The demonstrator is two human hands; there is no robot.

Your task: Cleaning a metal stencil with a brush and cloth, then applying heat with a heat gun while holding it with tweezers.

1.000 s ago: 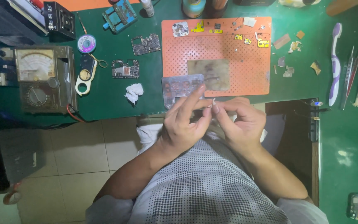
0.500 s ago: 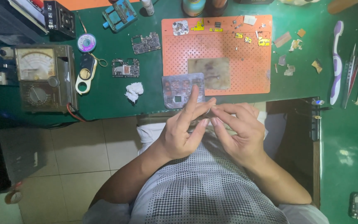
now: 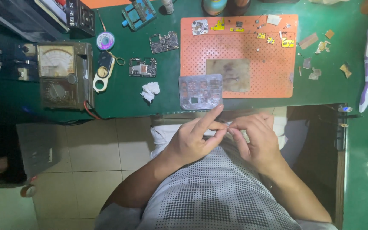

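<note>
My left hand [image 3: 190,142] and my right hand [image 3: 256,140] meet fingertip to fingertip over my lap, just below the front edge of the green bench [image 3: 124,98]. Thumbs and forefingers of both hands pinch a tiny pale thing [image 3: 228,126], too small to identify. My left index finger points up toward a grey metal stencil plate [image 3: 200,91] lying at the bench edge. Behind that plate is an orange perforated mat [image 3: 235,47] with a dull grey plate [image 3: 227,75] and several small parts on it.
An analog meter [image 3: 62,74] stands at the left, with a solder spool [image 3: 105,41], two bare circuit boards [image 3: 164,41] [image 3: 142,67] and a crumpled tissue [image 3: 150,91] nearby. A blue fixture [image 3: 138,12] sits at the back. A toothbrush [image 3: 366,68] lies at the right.
Both hands have drawn back from the stencil plate toward my body, staying pinched together. Things on the bench have not moved.
</note>
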